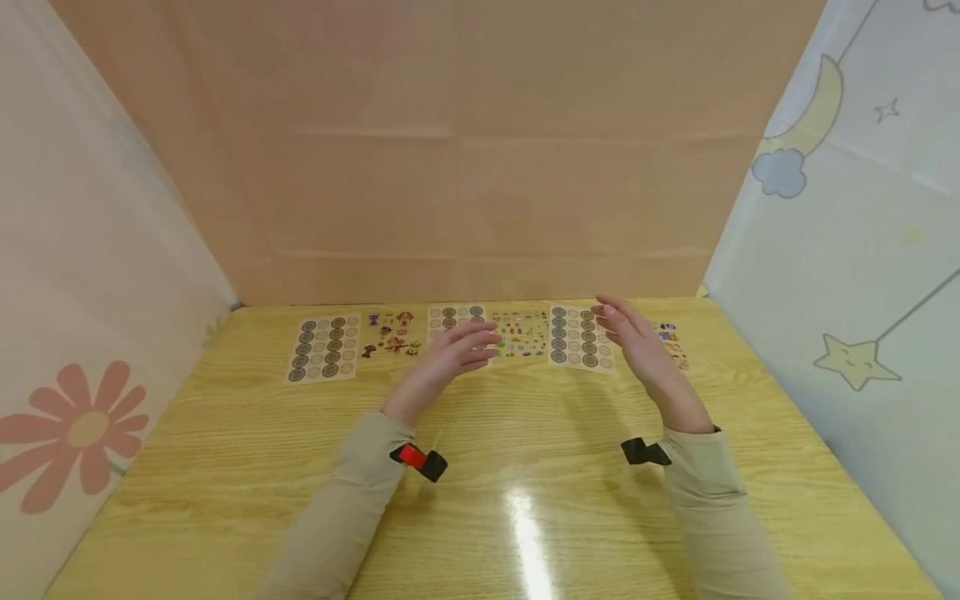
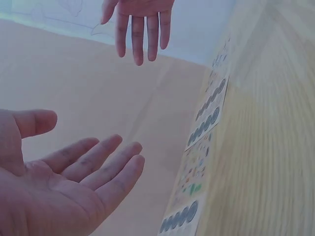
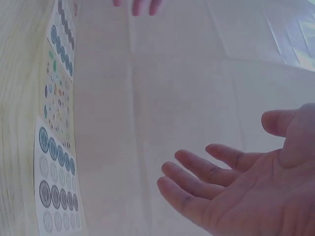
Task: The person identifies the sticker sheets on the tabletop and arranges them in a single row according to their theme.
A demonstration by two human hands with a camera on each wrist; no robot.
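My left hand hovers over the table near the middle sheet of round stickers, palm turned inward and fingers extended. Across from it, my right hand is raised beside the right sheet of round stickers, its fingers likewise spread and relaxed. Nothing lies in either palm, as the left palm and the right palm show in the wrist views. Between the hands lies a sheet of tiny colourful stickers. Both hands are apart from the sheets.
A third sheet of round stickers and a sheet of cartoon stickers lie at the back left. Another colourful sticker sheet is partly behind the right hand. A brown paper wall closes the back; printed white walls flank the wooden table.
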